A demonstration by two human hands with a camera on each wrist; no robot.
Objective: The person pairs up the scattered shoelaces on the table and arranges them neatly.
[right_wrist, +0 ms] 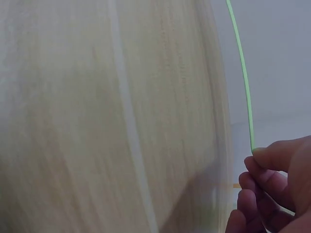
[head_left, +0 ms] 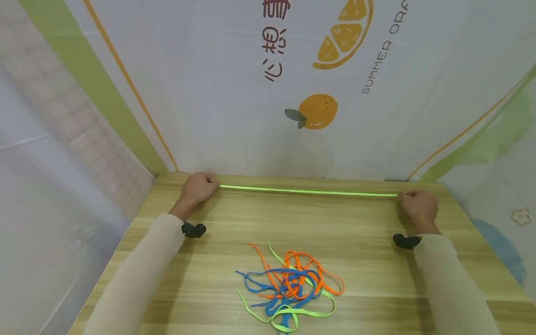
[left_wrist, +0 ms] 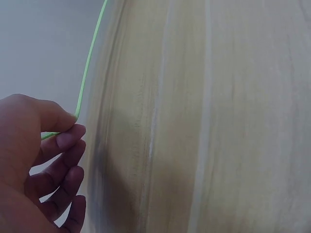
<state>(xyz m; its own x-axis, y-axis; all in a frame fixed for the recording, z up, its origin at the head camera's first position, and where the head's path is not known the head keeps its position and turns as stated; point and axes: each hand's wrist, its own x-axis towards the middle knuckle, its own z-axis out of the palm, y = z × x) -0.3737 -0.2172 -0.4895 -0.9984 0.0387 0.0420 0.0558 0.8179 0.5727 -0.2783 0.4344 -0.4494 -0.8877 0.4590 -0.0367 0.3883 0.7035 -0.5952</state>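
A neon green shoelace is stretched nearly straight from left to right near the table's far edge. At its left end my left hand pinches it between thumb and forefinger; in the left wrist view a short green tail shows behind the thumb of that hand. My right hand pinches the other end the same way, as the right wrist view of the hand also shows. Closer to me lies a loose tangle of orange, blue and green shoelaces, apart from both hands.
The wooden table ends at a hanging white cloth printed with oranges and writing. More cloth hangs at the left and right sides. Dark wrist cameras sit on both wrists.
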